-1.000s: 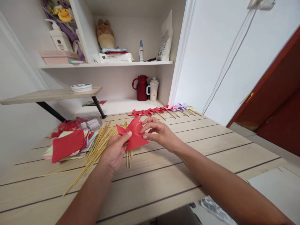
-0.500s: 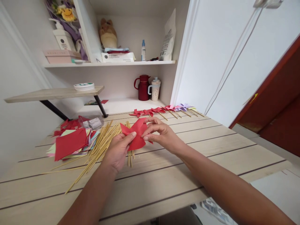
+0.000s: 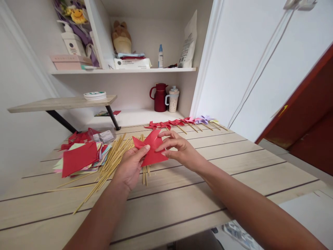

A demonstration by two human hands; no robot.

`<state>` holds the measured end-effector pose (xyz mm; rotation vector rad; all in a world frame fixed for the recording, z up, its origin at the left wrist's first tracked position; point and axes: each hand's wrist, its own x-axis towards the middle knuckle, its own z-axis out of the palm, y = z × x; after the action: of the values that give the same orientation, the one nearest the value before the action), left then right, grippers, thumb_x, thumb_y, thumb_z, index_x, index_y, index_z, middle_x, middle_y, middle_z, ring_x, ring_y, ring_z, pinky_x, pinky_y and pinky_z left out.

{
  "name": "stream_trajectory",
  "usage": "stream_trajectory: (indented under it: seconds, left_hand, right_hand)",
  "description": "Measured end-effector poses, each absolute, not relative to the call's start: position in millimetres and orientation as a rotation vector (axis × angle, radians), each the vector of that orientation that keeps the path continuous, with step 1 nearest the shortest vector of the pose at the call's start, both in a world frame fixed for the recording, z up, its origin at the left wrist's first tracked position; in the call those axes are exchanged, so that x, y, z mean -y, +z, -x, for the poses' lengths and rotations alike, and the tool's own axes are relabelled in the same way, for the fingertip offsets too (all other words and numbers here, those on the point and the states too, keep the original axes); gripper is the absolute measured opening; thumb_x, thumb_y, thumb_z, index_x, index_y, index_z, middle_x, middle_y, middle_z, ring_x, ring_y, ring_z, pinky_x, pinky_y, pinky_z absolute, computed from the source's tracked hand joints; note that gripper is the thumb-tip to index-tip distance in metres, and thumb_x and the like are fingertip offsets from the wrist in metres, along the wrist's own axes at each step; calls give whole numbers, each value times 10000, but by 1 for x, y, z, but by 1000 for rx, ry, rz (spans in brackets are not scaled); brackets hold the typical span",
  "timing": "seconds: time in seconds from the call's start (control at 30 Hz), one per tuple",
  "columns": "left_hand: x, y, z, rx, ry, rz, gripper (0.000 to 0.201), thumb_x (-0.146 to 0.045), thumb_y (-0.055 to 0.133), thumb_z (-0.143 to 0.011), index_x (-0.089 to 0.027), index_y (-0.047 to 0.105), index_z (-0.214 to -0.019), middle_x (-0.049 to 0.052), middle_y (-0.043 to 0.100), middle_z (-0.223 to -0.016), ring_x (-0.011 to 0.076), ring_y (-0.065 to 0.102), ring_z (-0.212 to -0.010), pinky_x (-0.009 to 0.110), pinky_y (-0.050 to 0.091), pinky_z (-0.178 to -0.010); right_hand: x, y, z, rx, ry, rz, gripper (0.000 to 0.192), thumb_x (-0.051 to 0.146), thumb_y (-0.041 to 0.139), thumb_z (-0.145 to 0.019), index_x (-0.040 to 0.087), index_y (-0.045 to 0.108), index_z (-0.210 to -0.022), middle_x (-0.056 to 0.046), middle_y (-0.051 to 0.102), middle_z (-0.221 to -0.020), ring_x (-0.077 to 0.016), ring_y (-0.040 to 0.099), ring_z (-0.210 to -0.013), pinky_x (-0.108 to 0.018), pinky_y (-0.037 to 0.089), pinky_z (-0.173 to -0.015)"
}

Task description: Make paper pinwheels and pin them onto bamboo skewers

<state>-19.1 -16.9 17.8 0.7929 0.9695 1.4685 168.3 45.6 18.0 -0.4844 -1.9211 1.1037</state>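
Pinching a folded red paper pinwheel [image 3: 150, 150] between both hands above the wooden table [image 3: 234, 163], my left hand [image 3: 130, 166] grips its lower edge with the thumb while my right hand [image 3: 179, 150] presses fingertips on its centre, over the bamboo sticks [image 3: 111, 161].

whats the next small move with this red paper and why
Probably fold the next loose corner to the centre: both the left hand and right hand pinch the red paper, whose flaps look only partly gathered, unlike the finished pinwheels behind.
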Motion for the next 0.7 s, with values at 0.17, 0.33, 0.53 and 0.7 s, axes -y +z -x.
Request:
stream_trajectory:
  seconds: [0.17, 0.33, 0.53, 0.7]
  left_hand:
    - [18, 17, 16, -1024, 1471, -820, 320, -298, 888, -683, -104, 774, -911, 121, 797, -924, 191, 723, -823, 284, 553, -793]
    - [18, 16, 12, -1135, 1455, -848, 315, -343, 895, -648, -119, 779, -836, 94, 788, -853, 163, 690, -757, 263, 516, -745]
    - [15, 11, 14, -1207, 1477, -904, 336, -384, 896, -631, -134, 783, -826, 85, 786, -844, 167, 673, -741, 275, 502, -727]
    - [15, 11, 12, -1222, 1487, -928, 315, -373, 892, -638, -143, 793, -830, 77, 782, -813, 169, 674, -732, 276, 506, -722]
  right_hand:
    - [-45, 18, -165, 1899, 1108, 473, 94, 364, 845, -775, 313, 819, -849, -63, 551, -1265, -286, 505, -1274, -412, 564, -892]
    - [-44, 17, -161, 1832, 1108, 554, 120, 381, 852, -756, 283, 785, -740, -58, 559, -1214, -281, 503, -1271, -422, 537, -934]
    - [-44, 17, -159, 1827, 1087, 574, 69, 332, 812, -799, 288, 790, -750, -49, 615, -1090, -257, 507, -1263, -446, 393, -1121]
    - [-42, 17, -158, 1841, 1089, 530, 93, 362, 791, -824, 286, 792, -771, -44, 602, -1061, -239, 559, -1129, -430, 452, -1040]
